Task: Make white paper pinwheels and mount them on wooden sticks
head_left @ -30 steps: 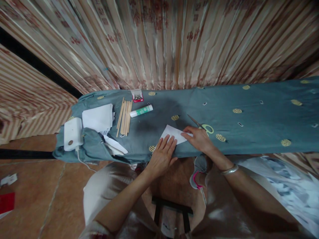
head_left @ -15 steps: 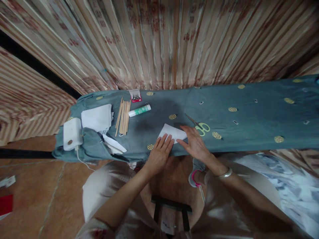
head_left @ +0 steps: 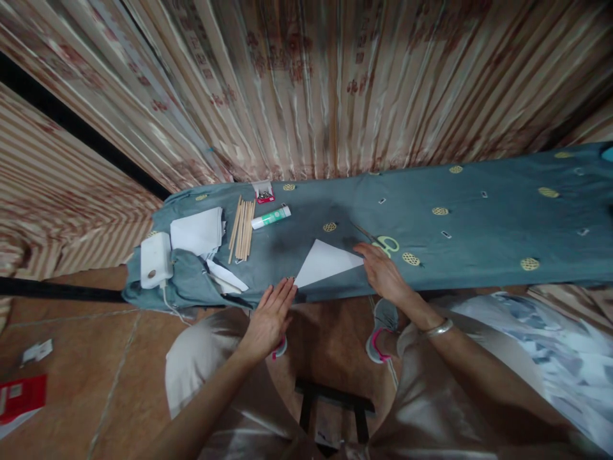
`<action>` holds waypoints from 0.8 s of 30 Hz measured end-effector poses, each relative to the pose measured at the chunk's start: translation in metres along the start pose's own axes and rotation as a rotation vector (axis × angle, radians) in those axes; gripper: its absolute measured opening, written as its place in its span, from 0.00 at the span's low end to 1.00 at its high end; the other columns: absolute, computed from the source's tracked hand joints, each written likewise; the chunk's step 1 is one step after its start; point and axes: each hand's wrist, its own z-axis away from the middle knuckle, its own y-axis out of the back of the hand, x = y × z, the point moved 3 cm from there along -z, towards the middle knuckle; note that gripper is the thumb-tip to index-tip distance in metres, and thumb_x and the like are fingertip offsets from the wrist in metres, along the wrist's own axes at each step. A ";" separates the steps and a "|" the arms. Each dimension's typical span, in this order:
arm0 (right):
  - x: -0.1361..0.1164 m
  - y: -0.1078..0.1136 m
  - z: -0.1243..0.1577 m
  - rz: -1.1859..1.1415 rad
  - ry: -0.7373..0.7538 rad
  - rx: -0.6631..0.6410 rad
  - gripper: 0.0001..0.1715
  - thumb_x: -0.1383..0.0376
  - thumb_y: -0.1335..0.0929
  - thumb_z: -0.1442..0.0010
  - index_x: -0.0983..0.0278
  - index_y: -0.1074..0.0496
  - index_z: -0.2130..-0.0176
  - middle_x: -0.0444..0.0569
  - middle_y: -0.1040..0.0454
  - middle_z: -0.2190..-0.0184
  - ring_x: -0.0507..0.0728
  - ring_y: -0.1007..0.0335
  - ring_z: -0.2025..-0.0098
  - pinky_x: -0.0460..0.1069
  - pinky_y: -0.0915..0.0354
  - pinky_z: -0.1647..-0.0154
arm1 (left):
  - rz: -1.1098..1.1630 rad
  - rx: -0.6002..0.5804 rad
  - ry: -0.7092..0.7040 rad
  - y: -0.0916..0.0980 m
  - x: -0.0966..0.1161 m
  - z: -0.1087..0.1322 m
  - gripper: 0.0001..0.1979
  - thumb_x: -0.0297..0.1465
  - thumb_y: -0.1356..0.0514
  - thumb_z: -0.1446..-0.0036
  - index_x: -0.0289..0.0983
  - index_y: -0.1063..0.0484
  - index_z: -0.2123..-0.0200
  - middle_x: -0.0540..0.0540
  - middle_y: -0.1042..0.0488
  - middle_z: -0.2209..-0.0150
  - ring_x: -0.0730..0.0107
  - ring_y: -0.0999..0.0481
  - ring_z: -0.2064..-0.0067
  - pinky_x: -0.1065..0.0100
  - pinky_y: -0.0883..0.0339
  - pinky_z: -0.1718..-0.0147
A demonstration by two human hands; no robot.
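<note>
A white paper folded into a triangle (head_left: pixel 325 263) lies near the front edge of a table under a blue-grey cloth (head_left: pixel 479 236). My right hand (head_left: pixel 383 275) rests on the cloth with its fingertips on the triangle's right corner, fingers stretched. My left hand (head_left: pixel 271 313) hovers flat and open at the table's front edge, just left of the triangle's lower corner, holding nothing. Green-handled scissors (head_left: pixel 385 243) lie just beyond my right hand.
At the left of the table lie a bundle of wooden sticks (head_left: pixel 242 227), a glue stick (head_left: pixel 271 217), a small red box of pins (head_left: pixel 264 191), a stack of white paper (head_left: pixel 197 231) and a white charger block (head_left: pixel 156 259). Striped curtains hang behind. A black stool (head_left: pixel 332 402) stands between my knees.
My left hand has slid off the paper, back and to the left, to the table edge. The whole triangle now shows. My right hand stays at its right corner.
</note>
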 end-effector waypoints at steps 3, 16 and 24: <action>-0.001 0.003 -0.003 -0.051 -0.023 -0.014 0.25 0.73 0.44 0.38 0.64 0.31 0.47 0.57 0.28 0.46 0.60 0.33 0.43 0.60 0.37 0.41 | -0.004 -0.005 0.023 0.000 0.002 0.000 0.32 0.25 0.49 0.40 0.32 0.52 0.32 0.36 0.47 0.32 0.56 0.50 0.30 0.51 0.48 0.36; -0.011 0.000 -0.024 -0.225 -0.205 -0.050 0.05 0.67 0.33 0.46 0.61 0.26 0.67 0.53 0.24 0.52 0.61 0.27 0.50 0.58 0.36 0.46 | 0.273 -0.011 0.130 0.007 0.005 -0.002 0.30 0.25 0.48 0.39 0.34 0.47 0.34 0.37 0.45 0.32 0.57 0.50 0.30 0.48 0.54 0.34; -0.020 0.026 -0.023 -0.515 -0.149 -0.016 0.09 0.58 0.32 0.41 0.61 0.27 0.67 0.53 0.33 0.41 0.61 0.36 0.39 0.59 0.45 0.37 | 1.120 0.289 0.595 0.030 -0.022 -0.036 0.34 0.46 0.46 0.38 0.37 0.46 0.34 0.37 0.38 0.35 0.56 0.40 0.34 0.52 0.48 0.36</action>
